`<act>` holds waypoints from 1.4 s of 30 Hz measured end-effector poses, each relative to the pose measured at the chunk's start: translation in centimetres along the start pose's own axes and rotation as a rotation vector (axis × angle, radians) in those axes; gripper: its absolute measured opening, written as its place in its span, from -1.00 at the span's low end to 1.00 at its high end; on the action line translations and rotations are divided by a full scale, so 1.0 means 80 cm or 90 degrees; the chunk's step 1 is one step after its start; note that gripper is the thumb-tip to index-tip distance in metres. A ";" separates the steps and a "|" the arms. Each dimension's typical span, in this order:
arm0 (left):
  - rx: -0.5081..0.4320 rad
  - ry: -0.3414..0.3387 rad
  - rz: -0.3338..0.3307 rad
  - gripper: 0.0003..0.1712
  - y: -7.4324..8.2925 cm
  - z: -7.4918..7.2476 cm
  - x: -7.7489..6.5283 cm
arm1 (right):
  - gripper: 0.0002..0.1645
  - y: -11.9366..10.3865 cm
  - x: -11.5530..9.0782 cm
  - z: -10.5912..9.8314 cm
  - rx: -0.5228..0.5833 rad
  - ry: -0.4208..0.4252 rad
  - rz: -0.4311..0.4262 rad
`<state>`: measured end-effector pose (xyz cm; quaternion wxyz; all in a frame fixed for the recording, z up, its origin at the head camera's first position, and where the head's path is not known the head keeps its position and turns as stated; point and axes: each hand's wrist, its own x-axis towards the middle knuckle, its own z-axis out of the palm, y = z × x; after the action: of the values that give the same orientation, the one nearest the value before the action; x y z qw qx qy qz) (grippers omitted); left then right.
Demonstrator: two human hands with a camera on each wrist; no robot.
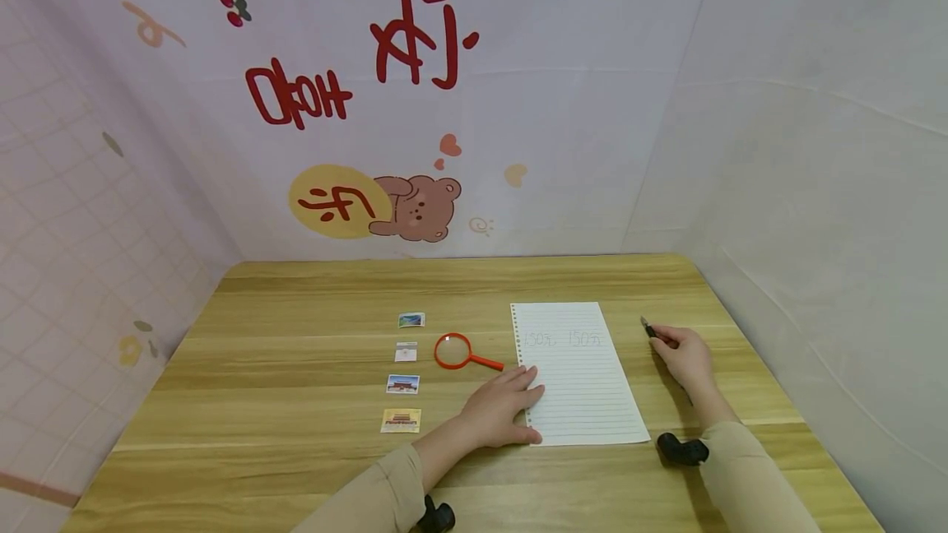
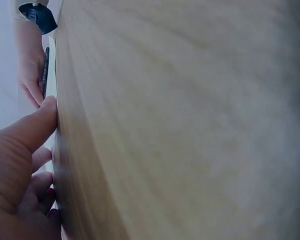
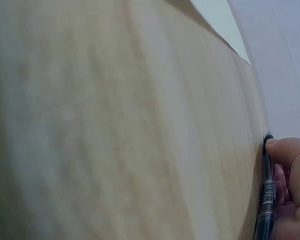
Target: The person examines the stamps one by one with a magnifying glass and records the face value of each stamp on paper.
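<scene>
A lined sheet of paper [image 1: 578, 393] with punched holes down its left side bears two handwritten "150元" notes near the top. My left hand [image 1: 504, 410] rests with spread fingers on the sheet's lower left edge. To the right of the sheet, my right hand [image 1: 685, 360] holds a black pen [image 3: 267, 195] between thumb and fingers, low over the wood. The pen's tip points away from me in the head view. Just beyond the left fingers lies a red magnifying glass [image 1: 486, 362], its handle toward the sheet.
Left of the magnifying glass, several small picture stamps lie in a column, from a green-blue one [image 1: 411, 320] at the back to a yellow one [image 1: 401, 421] in front. The wooden table [image 1: 259, 385] meets a printed cloth backdrop [image 1: 563, 105] behind.
</scene>
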<state>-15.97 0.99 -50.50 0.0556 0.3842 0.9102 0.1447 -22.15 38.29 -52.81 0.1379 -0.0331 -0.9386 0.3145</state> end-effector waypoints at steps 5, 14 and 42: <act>0.002 -0.002 0.002 -0.14 0.000 0.001 -0.001 | -0.64 0.000 0.000 -0.002 -0.001 -0.006 -0.003; 0.004 -0.004 -0.001 -0.13 0.000 0.001 -0.001 | -0.60 0.004 0.001 -0.004 0.025 -0.011 0.014; -0.178 0.149 -0.028 -0.45 -0.003 -0.022 -0.021 | -0.58 -0.068 -0.005 -0.003 0.126 -0.023 -0.069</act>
<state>-15.34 -0.80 -48.89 0.0056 0.3332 0.8897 0.3121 -21.55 34.01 -49.46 0.1402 0.0374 -0.9058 0.3981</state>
